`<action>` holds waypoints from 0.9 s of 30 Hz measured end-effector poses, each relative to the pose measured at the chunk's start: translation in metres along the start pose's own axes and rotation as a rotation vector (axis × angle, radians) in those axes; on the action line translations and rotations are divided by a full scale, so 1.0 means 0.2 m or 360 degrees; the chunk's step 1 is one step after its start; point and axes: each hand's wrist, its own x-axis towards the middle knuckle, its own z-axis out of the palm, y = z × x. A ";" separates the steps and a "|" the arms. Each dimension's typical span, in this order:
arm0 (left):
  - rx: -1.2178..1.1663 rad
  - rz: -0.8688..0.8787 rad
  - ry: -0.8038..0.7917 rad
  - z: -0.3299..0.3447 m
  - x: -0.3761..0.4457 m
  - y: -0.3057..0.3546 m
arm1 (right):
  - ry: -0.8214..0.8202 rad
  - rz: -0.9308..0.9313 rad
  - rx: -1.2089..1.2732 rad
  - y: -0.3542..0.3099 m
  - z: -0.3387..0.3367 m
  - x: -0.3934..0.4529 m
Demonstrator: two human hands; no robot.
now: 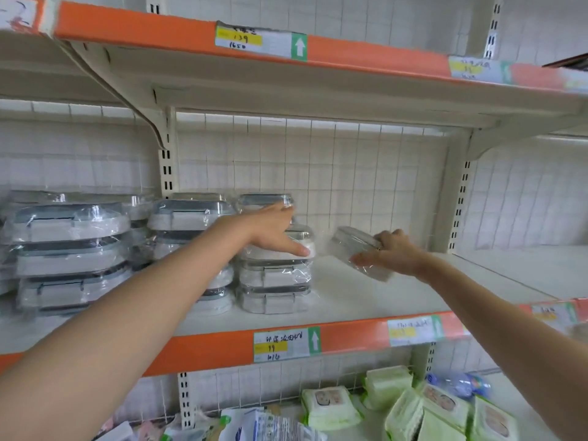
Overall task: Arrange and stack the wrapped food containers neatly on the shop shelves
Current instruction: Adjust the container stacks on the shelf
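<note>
Stacks of plastic-wrapped white food containers with grey lids stand on the middle shelf [366,297]. My left hand [275,230] reaches over the rightmost front stack [275,281], its thumb and fingers spread against the top containers there. My right hand [393,251] grips a single wrapped container [353,243], tilted and held just above the shelf to the right of that stack. Bigger stacks [70,249] fill the left part of the shelf.
An orange-edged shelf [366,55] hangs overhead with price tags. The wire grid back wall [350,173] is behind the stacks. The lower shelf holds green wipe packs [413,405] and other packets. Bare shelf extends right of my right hand.
</note>
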 end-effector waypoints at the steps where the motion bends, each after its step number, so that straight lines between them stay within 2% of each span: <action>1: -0.0018 -0.0054 -0.0101 0.00 0.03 0.00 | -0.0031 0.0031 -0.0049 0.05 0.05 0.00; 5: -0.0174 -0.0154 -0.0374 0.04 0.13 -0.03 | -0.0168 0.0101 -0.0200 0.15 0.23 0.03; 12: 0.0223 -0.0090 -0.0441 0.05 0.14 -0.04 | -0.0188 0.0100 -0.0329 0.10 0.29 0.04; 17: 0.0326 -0.0056 -0.0359 0.06 0.09 -0.01 | -0.0118 0.0204 -0.0383 0.03 0.30 0.00; 21: 0.0357 -0.0057 -0.0297 0.02 0.07 0.00 | -0.0045 0.0327 -0.0210 -0.04 0.21 -0.04; 23: 0.0349 -0.0036 -0.0190 -0.02 0.05 0.03 | 0.0016 0.0341 -0.0176 -0.08 0.12 -0.07; 25: 0.0263 -0.0035 -0.0052 -0.06 0.01 0.08 | -0.0006 0.0329 -0.0187 -0.12 0.03 -0.12; 27: 0.0153 -0.0051 -0.0076 -0.08 -0.07 0.18 | -0.0090 0.0326 -0.0229 -0.15 -0.04 -0.20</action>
